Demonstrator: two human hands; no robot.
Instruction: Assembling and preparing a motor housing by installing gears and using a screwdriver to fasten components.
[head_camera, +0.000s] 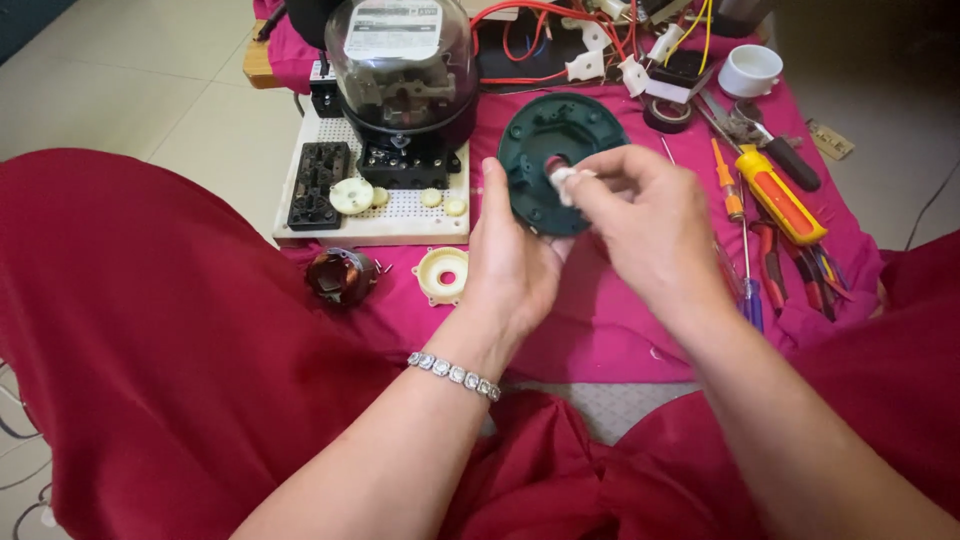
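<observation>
The left hand (515, 265) grips the round dark-green plastic disc (550, 160) by its edge; the right hand (645, 215) pinches a small white wad (563, 183) against it. Pressed too hard, I'd say the disc could slip and drop among the screwdrivers (765, 190).

A round meter with a clear glass dome (405, 62) stands on a white board full of little holes (385, 222). A black block with rows of slots (318, 183) lies on the board too, next to some small cream plastic wheels (352, 195). In front of the board, on the bright pink cloth (600, 330), sit a brown coil of copper wire (340, 275) and a cream plastic ring (442, 274). On the other side lies a big yellow and orange screwdriver (778, 193), near some pliers with red handles (775, 265). Farther back are a white cup (750, 70), a black roll of tape (667, 113) and red wires (520, 45).
</observation>
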